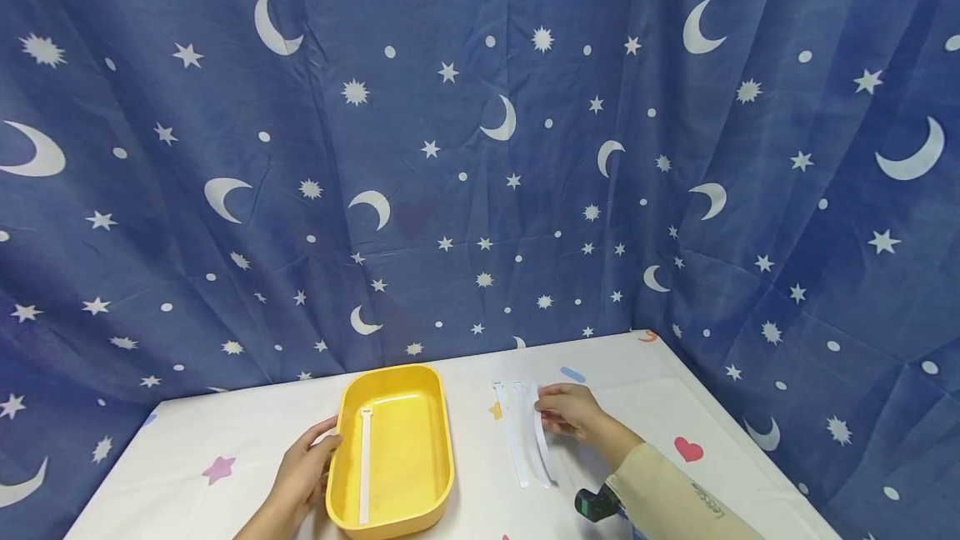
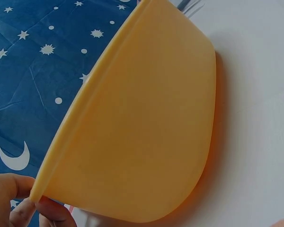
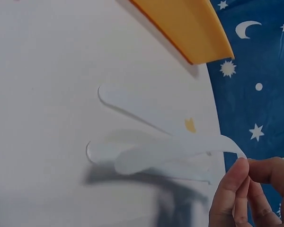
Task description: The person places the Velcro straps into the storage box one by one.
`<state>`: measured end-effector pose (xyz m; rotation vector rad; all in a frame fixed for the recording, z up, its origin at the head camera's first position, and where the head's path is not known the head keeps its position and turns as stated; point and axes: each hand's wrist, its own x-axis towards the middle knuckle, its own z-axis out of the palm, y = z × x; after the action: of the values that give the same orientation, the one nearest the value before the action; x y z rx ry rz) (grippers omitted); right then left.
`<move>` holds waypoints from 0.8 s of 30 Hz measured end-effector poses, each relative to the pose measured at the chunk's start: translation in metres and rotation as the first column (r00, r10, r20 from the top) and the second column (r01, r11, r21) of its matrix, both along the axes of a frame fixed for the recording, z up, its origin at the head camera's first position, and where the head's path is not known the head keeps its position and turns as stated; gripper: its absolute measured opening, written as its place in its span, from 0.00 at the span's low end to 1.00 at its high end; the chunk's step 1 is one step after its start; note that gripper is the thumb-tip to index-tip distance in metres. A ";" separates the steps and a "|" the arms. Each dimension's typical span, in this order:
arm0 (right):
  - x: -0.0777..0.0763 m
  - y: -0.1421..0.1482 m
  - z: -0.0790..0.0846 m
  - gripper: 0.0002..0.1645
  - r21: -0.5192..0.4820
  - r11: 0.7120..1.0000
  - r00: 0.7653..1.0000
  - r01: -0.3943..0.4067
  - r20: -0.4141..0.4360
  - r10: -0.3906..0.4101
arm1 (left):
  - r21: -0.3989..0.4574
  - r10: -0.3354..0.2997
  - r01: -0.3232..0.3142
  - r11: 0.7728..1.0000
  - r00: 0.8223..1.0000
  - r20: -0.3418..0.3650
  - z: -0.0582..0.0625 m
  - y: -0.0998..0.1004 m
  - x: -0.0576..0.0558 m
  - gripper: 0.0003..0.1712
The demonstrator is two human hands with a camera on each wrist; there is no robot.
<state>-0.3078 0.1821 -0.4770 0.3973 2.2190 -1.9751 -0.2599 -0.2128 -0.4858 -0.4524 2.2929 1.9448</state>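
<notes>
Faintly lettered sleeve [image 1: 678,486]; strap [image 3: 189,144] in right hand [image 1: 572,411]

1 strap [image 1: 365,467] in tray [image 1: 412,475]

I'm counting one yellow tray [image 1: 411,461] on my feed, and four white straps in all. One strap [image 1: 365,465] is lying inside the tray, two loose straps [image 1: 509,436] are lying outside it, and one held strap [image 3: 180,145] is hanging from fingers. Two hands are showing: one left hand [image 1: 303,465] and one right hand [image 1: 570,411]. I'm seeing one cream sleeve [image 1: 667,482] and one black device [image 1: 596,505] beside it. On the one white tablecloth [image 1: 465,507], I'm making out one red heart [image 1: 688,449], two stars, one pink [image 1: 219,469] and one yellow [image 1: 496,411], and one blue bar [image 1: 572,374]; partial prints I'm leaving uncounted.
</notes>
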 end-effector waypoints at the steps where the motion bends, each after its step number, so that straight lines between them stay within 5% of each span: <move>1: 0.000 -0.001 0.001 0.24 0.007 1.000 1.000 -0.002 0.000 0.002 | 0.004 0.000 0.000 1.000 1.000 -0.001 0.000 0.000 0.000 0.30; 24: 0.005 -0.020 0.019 0.18 -0.054 0.998 0.999 -0.041 0.011 0.042 | 0.000 -0.007 0.007 1.000 1.000 0.015 0.002 -0.004 -0.003 0.29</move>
<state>-0.3025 0.1625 -0.4581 0.3522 2.1441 -2.0012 -0.2624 -0.2166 -0.4841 -0.4567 2.2829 1.9310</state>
